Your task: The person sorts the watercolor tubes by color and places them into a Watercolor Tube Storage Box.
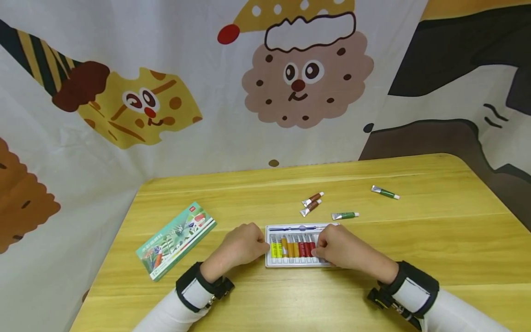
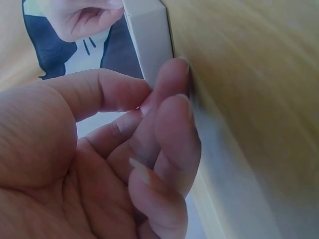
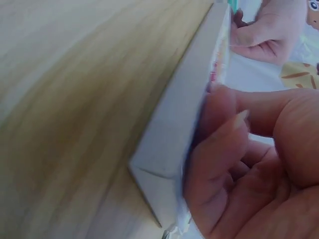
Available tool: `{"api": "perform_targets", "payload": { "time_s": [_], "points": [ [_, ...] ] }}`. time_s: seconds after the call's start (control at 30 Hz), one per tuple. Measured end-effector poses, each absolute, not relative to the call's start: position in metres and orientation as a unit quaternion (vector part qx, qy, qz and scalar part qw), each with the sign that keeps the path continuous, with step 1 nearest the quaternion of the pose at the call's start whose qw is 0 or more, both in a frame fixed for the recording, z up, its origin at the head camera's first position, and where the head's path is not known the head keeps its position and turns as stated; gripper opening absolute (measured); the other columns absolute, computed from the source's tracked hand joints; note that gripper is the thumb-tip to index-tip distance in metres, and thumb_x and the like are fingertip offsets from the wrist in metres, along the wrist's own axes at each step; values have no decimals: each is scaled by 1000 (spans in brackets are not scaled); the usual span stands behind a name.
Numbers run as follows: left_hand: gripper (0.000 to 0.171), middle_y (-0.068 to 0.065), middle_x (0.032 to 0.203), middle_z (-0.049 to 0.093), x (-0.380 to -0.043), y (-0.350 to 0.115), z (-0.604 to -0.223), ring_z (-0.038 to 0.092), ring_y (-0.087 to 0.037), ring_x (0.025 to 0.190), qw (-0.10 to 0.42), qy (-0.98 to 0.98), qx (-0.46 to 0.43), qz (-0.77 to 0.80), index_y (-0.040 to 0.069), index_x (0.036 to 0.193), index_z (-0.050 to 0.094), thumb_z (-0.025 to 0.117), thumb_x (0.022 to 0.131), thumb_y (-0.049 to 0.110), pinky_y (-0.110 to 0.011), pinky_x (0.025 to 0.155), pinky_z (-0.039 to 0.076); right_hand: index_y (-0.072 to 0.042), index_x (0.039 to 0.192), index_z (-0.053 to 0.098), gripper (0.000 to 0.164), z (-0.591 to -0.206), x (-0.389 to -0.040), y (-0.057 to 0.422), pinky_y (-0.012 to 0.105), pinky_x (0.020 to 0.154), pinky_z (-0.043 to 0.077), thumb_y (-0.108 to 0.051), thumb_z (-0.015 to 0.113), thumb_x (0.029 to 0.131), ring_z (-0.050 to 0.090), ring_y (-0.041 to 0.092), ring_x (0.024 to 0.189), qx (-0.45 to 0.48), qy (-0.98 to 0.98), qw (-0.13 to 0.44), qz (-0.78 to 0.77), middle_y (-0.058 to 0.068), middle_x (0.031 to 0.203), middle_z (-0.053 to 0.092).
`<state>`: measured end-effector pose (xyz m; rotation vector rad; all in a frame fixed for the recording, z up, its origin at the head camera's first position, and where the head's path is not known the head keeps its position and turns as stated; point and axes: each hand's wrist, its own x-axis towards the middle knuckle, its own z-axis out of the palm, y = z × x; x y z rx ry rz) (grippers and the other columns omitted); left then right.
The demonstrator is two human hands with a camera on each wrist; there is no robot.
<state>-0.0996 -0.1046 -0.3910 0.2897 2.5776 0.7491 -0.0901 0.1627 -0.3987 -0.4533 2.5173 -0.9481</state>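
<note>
A white paint tray lies on the table between both hands, with a row of yellow, ochre, orange and red paint tubes and a thin brush along its far side. My left hand pinches the tray's left end between thumb and fingers; its fingertips meet at the tray's corner in the left wrist view. My right hand bends over the tray's right end, thumb and forefinger at the rightmost red paint tube. Its other fingers curl along the tray wall and hide that end of the tray.
A green paint box lies slantwise on the left of the wooden table. Beyond the tray are two brown paint tubes, a green tube and another green tube. A cartoon-printed cloth hangs behind the table.
</note>
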Motion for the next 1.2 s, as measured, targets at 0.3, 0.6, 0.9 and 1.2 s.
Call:
{"api": "perform_targets", "payload": {
  "time_s": [0.3,0.6,0.9,1.2],
  "points": [
    [34,3,51,54,-99,-105,-392,44,-12,46,213,934,107,265,12,60,67,67,93,18,-27,46,29,-13,63,63,34,-398,-90,159,22,44,30,-9,76,95,42,8,42,-144,910,206,-329,-7,47,46],
    [35,3,51,52,-98,-106,-393,42,-12,45,215,932,103,274,11,60,67,68,94,18,-26,45,27,-14,64,62,34,-397,-90,157,23,47,30,-12,78,94,42,9,45,-135,914,203,-325,-5,51,47],
    [36,4,49,50,-98,-104,-393,40,-11,44,214,931,106,276,10,59,66,69,94,19,-25,44,26,-13,82,72,16,-387,-98,168,25,50,38,-13,74,98,46,8,54,-217,914,97,-329,-8,66,57],
    [35,2,51,54,-99,-104,-394,43,-12,45,212,932,108,275,12,61,68,69,95,19,-26,45,28,0,124,73,33,-391,-140,180,56,102,51,-8,79,93,62,38,123,-339,917,-40,-205,19,131,68]
  ]
}}
